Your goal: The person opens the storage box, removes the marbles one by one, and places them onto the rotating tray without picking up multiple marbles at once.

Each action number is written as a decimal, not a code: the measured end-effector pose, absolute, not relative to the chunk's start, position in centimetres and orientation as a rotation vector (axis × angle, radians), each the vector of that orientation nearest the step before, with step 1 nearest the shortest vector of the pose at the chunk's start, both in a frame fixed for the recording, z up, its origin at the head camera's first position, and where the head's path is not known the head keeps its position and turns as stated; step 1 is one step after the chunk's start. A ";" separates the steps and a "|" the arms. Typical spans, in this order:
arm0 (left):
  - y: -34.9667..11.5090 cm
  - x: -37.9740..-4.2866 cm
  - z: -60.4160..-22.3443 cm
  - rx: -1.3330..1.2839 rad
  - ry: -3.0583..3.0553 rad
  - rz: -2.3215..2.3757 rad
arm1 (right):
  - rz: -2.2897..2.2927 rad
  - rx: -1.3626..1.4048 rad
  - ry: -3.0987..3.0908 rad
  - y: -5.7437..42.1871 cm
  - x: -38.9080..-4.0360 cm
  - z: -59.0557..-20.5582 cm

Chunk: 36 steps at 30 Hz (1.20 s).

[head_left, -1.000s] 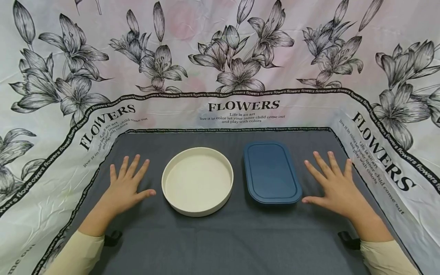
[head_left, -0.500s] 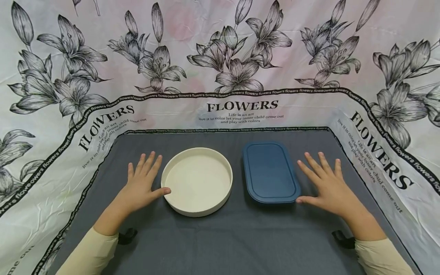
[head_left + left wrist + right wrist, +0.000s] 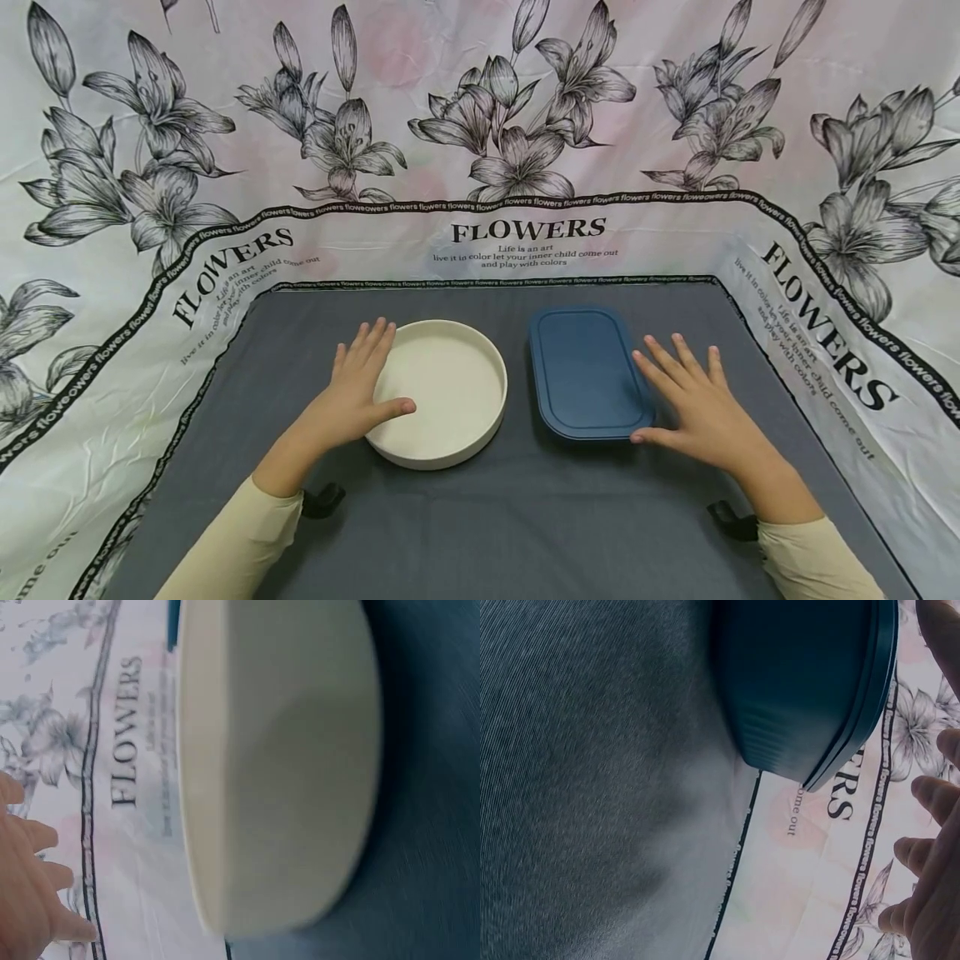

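A round, shallow cream dish (image 3: 450, 392) with a low upright wall stands left of centre in the head view. Over its left edge my left hand (image 3: 356, 400) is spread, thumb reaching across the inside, holding nothing. To the right is a blue rectangular lidded container (image 3: 588, 375). My right hand (image 3: 693, 412) hovers with spread fingers at its right side, thumb over the near right corner. In the left wrist view the dish's outer wall (image 3: 300, 765) fills the middle. The container's side (image 3: 795, 682) shows at the top of the right wrist view, the fingers off to its right.
Both things stand on a grey cloth (image 3: 480, 533). A white cloth with printed flowers and lettering (image 3: 528, 242) borders it at the back and both sides. Dark strap pieces (image 3: 324, 501) show by each wrist.
My left hand has moved right, from beside the cream dish to over its left edge. My right hand has shifted slightly left, over the container's edge. Dish and container have stayed in place.
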<state>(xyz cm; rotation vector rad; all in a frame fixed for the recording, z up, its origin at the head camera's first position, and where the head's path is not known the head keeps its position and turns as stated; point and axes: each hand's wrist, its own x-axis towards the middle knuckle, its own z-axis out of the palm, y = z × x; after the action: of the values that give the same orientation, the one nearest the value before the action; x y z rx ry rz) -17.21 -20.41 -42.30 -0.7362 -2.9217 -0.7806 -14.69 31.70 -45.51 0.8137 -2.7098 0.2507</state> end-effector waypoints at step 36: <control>-1.9 -13.6 -47.2 -0.819 -2.686 -1.563 | 0.383 0.955 -2.661 28.6 -13.8 -45.7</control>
<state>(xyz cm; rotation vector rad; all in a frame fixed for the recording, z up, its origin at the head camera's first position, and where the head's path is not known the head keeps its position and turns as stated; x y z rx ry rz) -13.58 -1.94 -47.20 -0.8189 -2.6862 -1.5632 -13.81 28.57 -45.71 0.9546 -2.6608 0.3828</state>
